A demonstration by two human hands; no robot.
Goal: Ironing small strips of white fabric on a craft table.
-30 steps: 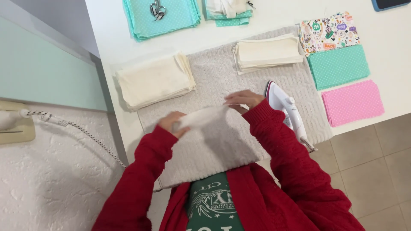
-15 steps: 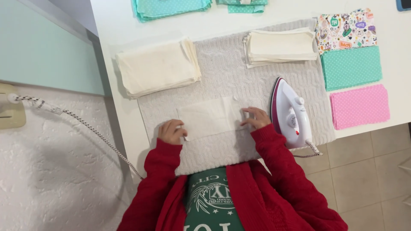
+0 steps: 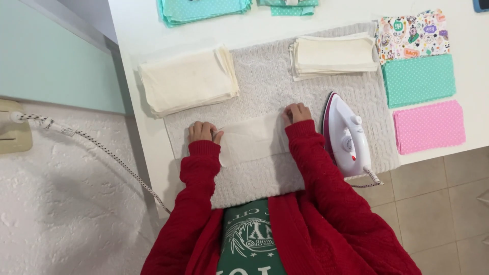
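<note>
A cream cloth piece [image 3: 252, 138] lies flat on the grey quilted mat [image 3: 265, 86] in front of me. My left hand [image 3: 202, 131] pinches its left edge. My right hand [image 3: 296, 112] presses its upper right corner. Both arms wear red sleeves. A white and magenta iron [image 3: 346, 136] rests on the mat just right of my right hand, its cord trailing off the table edge.
A cream cloth stack [image 3: 188, 80] sits at the mat's left, another cream stack [image 3: 333, 55] at its top right. Patterned [image 3: 411, 35], teal dotted [image 3: 418, 80] and pink dotted [image 3: 429, 126] pieces lie right. Teal fabric [image 3: 204, 9] lies beyond. A braided cord [image 3: 102, 150] hangs left.
The cream cloth piece, first held up near me, has been laid down and spread flat on the mat. My hands moved apart to its two ends.
</note>
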